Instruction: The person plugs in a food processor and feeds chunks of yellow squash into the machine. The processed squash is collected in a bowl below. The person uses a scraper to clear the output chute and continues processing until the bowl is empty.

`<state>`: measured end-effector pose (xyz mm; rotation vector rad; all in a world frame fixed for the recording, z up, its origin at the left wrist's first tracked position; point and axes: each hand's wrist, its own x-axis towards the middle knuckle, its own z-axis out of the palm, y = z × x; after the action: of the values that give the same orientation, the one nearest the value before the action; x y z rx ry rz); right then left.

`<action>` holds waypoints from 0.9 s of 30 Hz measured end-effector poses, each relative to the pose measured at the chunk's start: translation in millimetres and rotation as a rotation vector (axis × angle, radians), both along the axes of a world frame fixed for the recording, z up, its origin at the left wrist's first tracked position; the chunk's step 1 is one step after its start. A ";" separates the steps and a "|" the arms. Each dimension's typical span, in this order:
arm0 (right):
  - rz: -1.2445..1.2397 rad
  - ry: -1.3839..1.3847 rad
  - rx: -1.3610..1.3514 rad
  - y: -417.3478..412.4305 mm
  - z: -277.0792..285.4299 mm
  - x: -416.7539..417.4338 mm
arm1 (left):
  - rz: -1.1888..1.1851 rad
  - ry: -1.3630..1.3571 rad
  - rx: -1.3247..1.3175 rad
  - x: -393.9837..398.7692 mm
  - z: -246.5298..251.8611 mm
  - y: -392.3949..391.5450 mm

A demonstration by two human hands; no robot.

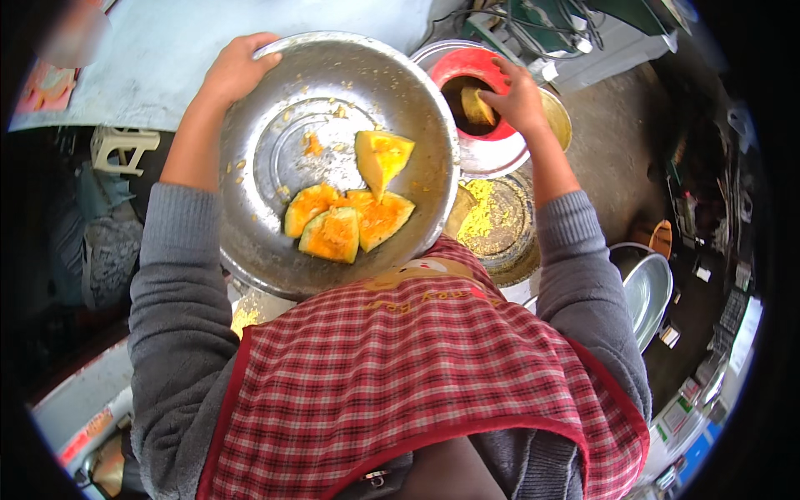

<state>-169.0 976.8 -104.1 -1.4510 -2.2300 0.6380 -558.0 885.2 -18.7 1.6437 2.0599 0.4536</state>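
My left hand (237, 67) grips the upper left rim of a large metal basin (275, 81), its thumb over the edge. Several orange pumpkin pieces (382, 159) with green rind lie low and right inside it, among scattered seeds and bits of pulp. At the upper right my right hand (517, 97) is spread over the round opening of a red feed hopper or funnel (459, 62). A pumpkin piece (476, 106) sits within that opening, near my thumb; whether the hand touches it I cannot tell.
Below the red opening, a round pan (519, 262) holds yellow shreds (478, 209). A yellowish round rim (558, 119) shows behind my right wrist. Another metal basin (647, 294) stands at the right. Cables (537, 31) lie at the top, and a cream plastic stool (124, 149) is at the left.
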 end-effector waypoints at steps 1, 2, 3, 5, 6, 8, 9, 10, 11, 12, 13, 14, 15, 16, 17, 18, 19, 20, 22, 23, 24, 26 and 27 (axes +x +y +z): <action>0.036 0.102 0.008 -3.9 8.9 -6.0 | 0.009 0.003 -0.017 1.6 2.1 -0.4; 0.106 0.288 -0.058 -12.3 16.6 -19.7 | 0.017 0.005 -0.033 2.2 4.2 -2.3; 0.167 0.340 -0.207 -30.9 34.7 -38.9 | 0.042 0.012 -0.038 1.1 7.7 -6.7; 0.660 0.286 -0.243 -62.5 56.3 -63.9 | 0.063 0.002 -0.038 3.0 9.4 -7.9; 0.837 0.121 -0.076 -77.5 54.2 -73.2 | 0.045 0.023 -0.018 4.3 8.1 -6.3; 0.875 -0.330 -0.003 -110.3 44.3 -90.5 | 0.018 0.078 0.015 4.3 6.3 -6.0; 0.867 -0.376 0.118 -120.2 24.9 -92.6 | 0.001 0.056 0.016 5.8 7.7 -6.9; 0.872 -0.406 0.197 -124.4 11.0 -95.5 | -0.021 0.031 0.017 9.3 10.5 -5.2; 0.877 -0.435 0.275 -125.2 0.9 -98.4 | -0.043 0.007 0.019 12.5 13.1 -3.6; 0.882 -0.441 0.244 -124.4 -0.2 -102.2 | -0.040 0.021 0.020 15.4 14.4 -3.8; 0.887 -0.448 0.212 -123.7 -0.9 -106.1 | -0.038 0.033 0.021 18.2 15.5 -3.6; 0.891 -0.455 0.180 -122.5 -1.5 -109.1 | -0.036 0.046 0.022 19.1 15.8 -4.0; 0.909 -0.466 0.171 -121.5 0.3 -110.9 | -0.024 0.006 0.009 17.0 15.3 -5.4; 0.927 -0.478 0.161 -119.1 4.1 -111.6 | -0.013 -0.034 -0.003 14.1 14.0 -5.1; 0.944 -0.491 0.151 -116.9 6.5 -111.6 | -0.002 -0.075 -0.015 12.0 13.2 -5.5; 0.920 -0.423 0.123 -114.7 6.3 -109.8 | 0.008 -0.070 -0.013 11.5 12.6 -6.2; 0.878 -0.351 0.061 -113.0 6.9 -108.3 | 0.018 -0.065 -0.010 11.4 12.4 -6.5; 0.834 -0.281 -0.001 -111.4 8.2 -106.8 | 0.026 -0.061 -0.008 12.0 12.7 -6.5; 0.749 -0.086 -0.086 -107.3 11.9 -103.8 | -0.012 0.020 0.024 22.5 25.7 -7.9; 0.716 0.020 -0.097 -105.1 16.5 -101.0 | -0.032 0.060 0.039 25.9 29.1 -8.6; 0.680 0.124 -0.104 -103.1 24.1 -98.0 | -0.043 0.042 0.038 24.2 26.5 -8.3; 0.632 0.337 -0.064 -91.4 41.3 -91.0 | -0.058 0.017 0.035 17.4 20.4 -6.2; 0.613 0.414 -0.090 -84.5 65.9 -84.2 | -0.041 0.040 0.045 15.0 20.7 -10.4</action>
<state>-253.2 892.3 -38.2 -0.5630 -2.3008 1.1201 -543.0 874.8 2.0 1.7308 2.0551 0.4593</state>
